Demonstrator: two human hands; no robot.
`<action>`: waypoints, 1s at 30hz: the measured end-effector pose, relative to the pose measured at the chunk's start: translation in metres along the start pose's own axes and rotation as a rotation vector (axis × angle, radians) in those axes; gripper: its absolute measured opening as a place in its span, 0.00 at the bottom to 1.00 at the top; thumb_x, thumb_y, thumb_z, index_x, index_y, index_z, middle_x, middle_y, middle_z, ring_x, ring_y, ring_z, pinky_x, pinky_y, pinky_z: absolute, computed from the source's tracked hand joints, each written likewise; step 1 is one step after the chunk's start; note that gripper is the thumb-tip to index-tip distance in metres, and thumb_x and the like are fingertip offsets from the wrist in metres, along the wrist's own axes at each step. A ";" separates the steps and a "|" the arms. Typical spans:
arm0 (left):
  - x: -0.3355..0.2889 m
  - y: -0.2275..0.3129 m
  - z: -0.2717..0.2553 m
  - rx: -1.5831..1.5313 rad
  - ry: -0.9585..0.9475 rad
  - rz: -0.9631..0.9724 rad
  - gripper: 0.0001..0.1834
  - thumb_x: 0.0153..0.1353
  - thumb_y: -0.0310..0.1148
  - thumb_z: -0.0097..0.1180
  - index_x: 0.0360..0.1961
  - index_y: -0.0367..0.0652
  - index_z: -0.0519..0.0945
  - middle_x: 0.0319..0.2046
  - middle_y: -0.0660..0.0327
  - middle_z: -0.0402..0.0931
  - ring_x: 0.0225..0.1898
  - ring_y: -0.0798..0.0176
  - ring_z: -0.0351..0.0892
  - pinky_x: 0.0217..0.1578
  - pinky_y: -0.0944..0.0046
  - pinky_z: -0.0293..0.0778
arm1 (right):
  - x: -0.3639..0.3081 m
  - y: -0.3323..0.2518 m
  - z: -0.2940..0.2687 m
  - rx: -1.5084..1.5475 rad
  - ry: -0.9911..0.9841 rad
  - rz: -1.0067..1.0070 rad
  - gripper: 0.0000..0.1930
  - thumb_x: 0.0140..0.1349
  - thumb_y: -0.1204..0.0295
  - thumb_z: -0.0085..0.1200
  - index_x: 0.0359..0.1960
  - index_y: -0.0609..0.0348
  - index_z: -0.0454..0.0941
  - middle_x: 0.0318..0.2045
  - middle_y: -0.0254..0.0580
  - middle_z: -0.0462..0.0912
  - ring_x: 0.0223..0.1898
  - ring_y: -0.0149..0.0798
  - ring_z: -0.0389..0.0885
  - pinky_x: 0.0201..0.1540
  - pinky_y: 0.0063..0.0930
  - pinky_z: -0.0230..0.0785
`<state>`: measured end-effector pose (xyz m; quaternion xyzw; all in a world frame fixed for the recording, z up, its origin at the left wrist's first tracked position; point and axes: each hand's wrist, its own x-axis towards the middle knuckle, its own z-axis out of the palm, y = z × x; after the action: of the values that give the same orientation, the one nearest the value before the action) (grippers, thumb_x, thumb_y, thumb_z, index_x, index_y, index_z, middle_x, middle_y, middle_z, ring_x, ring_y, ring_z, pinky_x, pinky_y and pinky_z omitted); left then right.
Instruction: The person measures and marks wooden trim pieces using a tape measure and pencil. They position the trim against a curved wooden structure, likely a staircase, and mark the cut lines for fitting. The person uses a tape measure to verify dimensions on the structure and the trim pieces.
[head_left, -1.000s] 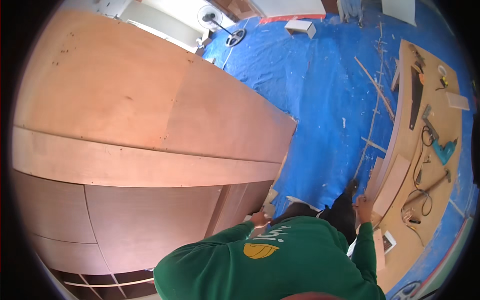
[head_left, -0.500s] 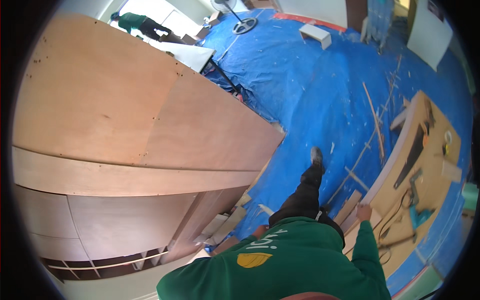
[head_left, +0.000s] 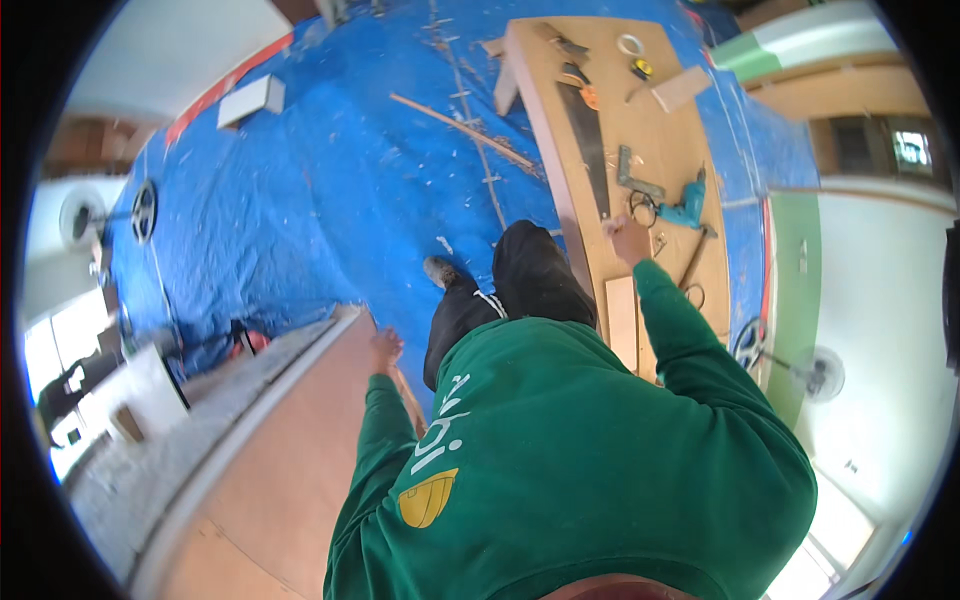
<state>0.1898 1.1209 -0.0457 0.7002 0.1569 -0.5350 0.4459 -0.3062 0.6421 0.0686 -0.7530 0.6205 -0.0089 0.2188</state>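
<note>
My left hand [head_left: 385,350] hangs beside the edge of a large wooden panel [head_left: 290,450], fingers apart and holding nothing. Whether it touches the panel, I cannot tell. Over the wooden workbench [head_left: 640,120] on my right is my right hand [head_left: 628,241], its fingers loosely stretched toward the tip of a handsaw [head_left: 588,140] with an orange-and-black handle. I see nothing in that hand, though it is somewhat blurred. A teal power drill [head_left: 686,205] lies just right of it, with a dark angled metal tool [head_left: 637,175] above and a hammer [head_left: 697,255] below.
A tape measure [head_left: 641,68], a tape roll [head_left: 630,44] and a wood offcut [head_left: 680,90] lie at the bench's far end. Blue sheeting [head_left: 330,200] covers the floor, with a wood strip [head_left: 465,130] on it. A white box-shaped stool [head_left: 251,101] and a fan [head_left: 85,215] stand left.
My view has swung right, and I have come alongside the bench. My right hand has moved from the bench's near edge to over its top. My left hand shows more fully.
</note>
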 end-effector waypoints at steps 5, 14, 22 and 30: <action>0.002 0.165 0.046 0.246 0.075 0.128 0.17 0.73 0.45 0.65 0.54 0.48 0.83 0.41 0.63 0.85 0.38 0.65 0.85 0.42 0.62 0.80 | 0.073 0.025 -0.017 -0.038 0.020 0.187 0.17 0.69 0.60 0.60 0.49 0.60 0.84 0.42 0.65 0.90 0.47 0.69 0.89 0.51 0.61 0.81; 0.007 0.135 0.064 0.118 0.024 -0.158 0.16 0.80 0.41 0.53 0.48 0.44 0.88 0.35 0.56 0.86 0.29 0.57 0.87 0.28 0.58 0.83 | 0.249 0.075 -0.021 0.168 -0.055 0.333 0.18 0.70 0.65 0.59 0.58 0.55 0.83 0.47 0.64 0.90 0.49 0.66 0.90 0.53 0.56 0.82; -0.098 0.104 0.092 1.194 -0.198 0.011 0.21 0.80 0.44 0.55 0.63 0.43 0.84 0.45 0.59 0.88 0.48 0.57 0.90 0.47 0.54 0.86 | 0.398 0.108 -0.053 -0.083 0.305 0.229 0.27 0.67 0.54 0.69 0.56 0.64 0.83 0.42 0.62 0.91 0.46 0.65 0.90 0.47 0.55 0.83; -0.134 0.167 0.205 0.378 0.340 -0.185 0.27 0.73 0.55 0.67 0.55 0.40 0.88 0.39 0.60 0.89 0.39 0.66 0.89 0.35 0.61 0.84 | 0.585 0.153 0.003 -0.092 0.095 -0.070 0.21 0.72 0.59 0.63 0.58 0.62 0.83 0.46 0.54 0.89 0.49 0.48 0.87 0.52 0.45 0.78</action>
<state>0.1305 0.9002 0.1432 0.8334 0.1902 -0.4681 0.2237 -0.3130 0.0737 -0.1371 -0.7822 0.6032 -0.0240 0.1537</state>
